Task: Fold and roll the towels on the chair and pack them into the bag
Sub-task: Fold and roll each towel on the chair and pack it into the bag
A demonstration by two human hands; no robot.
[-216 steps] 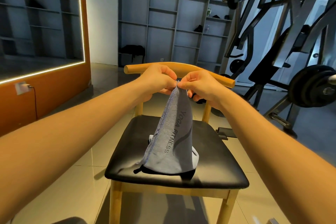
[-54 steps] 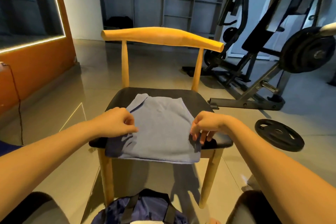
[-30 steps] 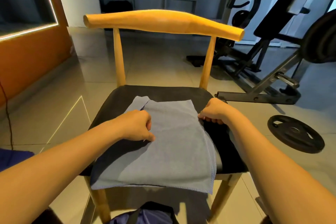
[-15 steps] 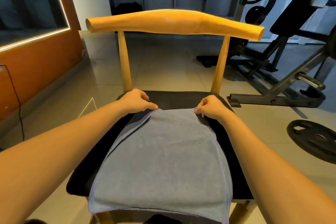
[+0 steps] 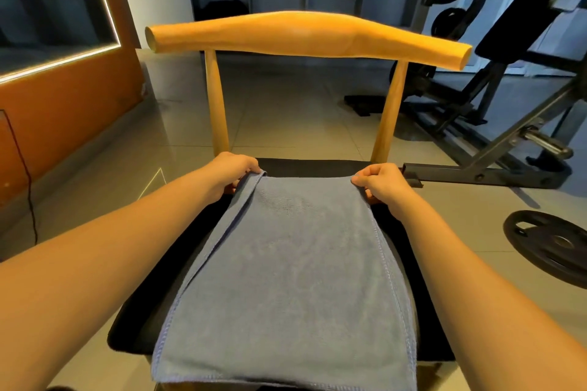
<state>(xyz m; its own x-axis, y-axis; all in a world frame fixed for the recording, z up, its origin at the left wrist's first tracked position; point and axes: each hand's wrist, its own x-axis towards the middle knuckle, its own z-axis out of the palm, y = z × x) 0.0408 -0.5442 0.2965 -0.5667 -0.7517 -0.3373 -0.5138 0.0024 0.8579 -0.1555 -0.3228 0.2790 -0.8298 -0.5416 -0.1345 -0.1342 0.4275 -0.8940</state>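
Blue-grey microfibre towel with stitched hems (image 5: 286,279) lies flat and lengthwise on the black padded seat of the wooden chair with a curved yellow backrest (image 5: 305,33). Its far edge sits short of the seat's back, and its near edge overhangs the seat front. A second layer of cloth shows along the towel's left side, so it is folded at least once. Left hand (image 5: 235,173) is at the far-left corner, fingers curled over the hem and clamped on it, with the corner slightly raised. Right hand (image 5: 379,182) is at the far-right corner, thumb and fingers pinching the hem. Both forearms run alongside the towel, one at each long edge. Black round weight plate (image 5: 552,244) lies flat on the tiled floor right of the chair, well apart from it. Dark steel gym frame (image 5: 495,149) stands behind the plate.
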